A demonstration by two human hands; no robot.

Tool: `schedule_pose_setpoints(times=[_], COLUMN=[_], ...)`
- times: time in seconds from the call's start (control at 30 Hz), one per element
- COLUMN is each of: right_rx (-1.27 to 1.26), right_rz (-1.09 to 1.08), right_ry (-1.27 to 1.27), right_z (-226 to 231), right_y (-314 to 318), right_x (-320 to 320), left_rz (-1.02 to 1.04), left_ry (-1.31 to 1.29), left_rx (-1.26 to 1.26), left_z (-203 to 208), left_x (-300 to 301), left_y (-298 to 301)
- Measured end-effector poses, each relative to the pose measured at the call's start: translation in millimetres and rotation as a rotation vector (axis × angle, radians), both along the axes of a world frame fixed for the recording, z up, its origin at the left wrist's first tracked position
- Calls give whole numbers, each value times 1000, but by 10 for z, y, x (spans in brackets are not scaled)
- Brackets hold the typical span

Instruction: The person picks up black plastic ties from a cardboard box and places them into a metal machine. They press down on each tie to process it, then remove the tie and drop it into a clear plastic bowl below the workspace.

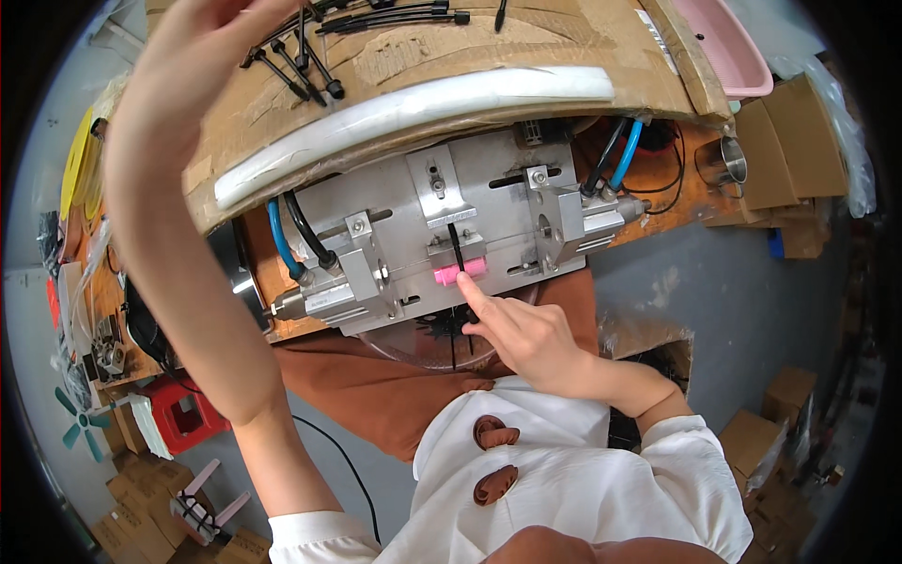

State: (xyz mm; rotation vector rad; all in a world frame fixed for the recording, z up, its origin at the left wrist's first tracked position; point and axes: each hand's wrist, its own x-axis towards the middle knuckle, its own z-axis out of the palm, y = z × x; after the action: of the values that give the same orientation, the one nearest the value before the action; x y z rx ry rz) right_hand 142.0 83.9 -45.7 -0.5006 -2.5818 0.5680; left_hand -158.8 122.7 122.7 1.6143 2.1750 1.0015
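My right hand reaches to the metal fixture in front of my lap. Its index finger is stretched out and touches the near end of a thin black rod, at a small pink block. The other fingers are partly curled, and no object shows in them. At the upper left my left hand is over the cardboard, beside several black rods with thicker heads. The picture's edge cuts off its fingers, so whether they grip a rod is hidden.
Metal cylinders with blue and black hoses flank the fixture. A padded white strip edges the cardboard cover. A clear bowl with black pieces rests at my lap. To the right are a metal cup and a pink basket.
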Motion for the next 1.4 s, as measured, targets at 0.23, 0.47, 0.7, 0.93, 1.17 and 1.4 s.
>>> schedule_pose_setpoints(times=[0.23, 0.47, 0.7, 0.93, 1.17, 1.4], right_rx=[739, 588, -521, -459, -22, -91], right_rz=[-262, -56, -155, -139, 36, 11], right_ry=[98, 6, 355, 613, 308, 174], right_z=[949, 1383, 1453, 1001, 205, -90], right_y=[1733, 2485, 1787, 980, 188, 16], right_x=[-477, -626, -251, 74, 222, 7], left_rz=[-116, -4, -35, -27, -69, 35], left_ry=[-280, 133, 296, 377, 294, 597], left_rx=[329, 333, 39, -30, 65, 351], left_z=[-221, -1156, -1683, -1744, -1125, -785], left_x=[233, 1399, 1952, 1963, 1448, 127], left_y=[-566, -1262, -1313, -1258, -1070, 71])
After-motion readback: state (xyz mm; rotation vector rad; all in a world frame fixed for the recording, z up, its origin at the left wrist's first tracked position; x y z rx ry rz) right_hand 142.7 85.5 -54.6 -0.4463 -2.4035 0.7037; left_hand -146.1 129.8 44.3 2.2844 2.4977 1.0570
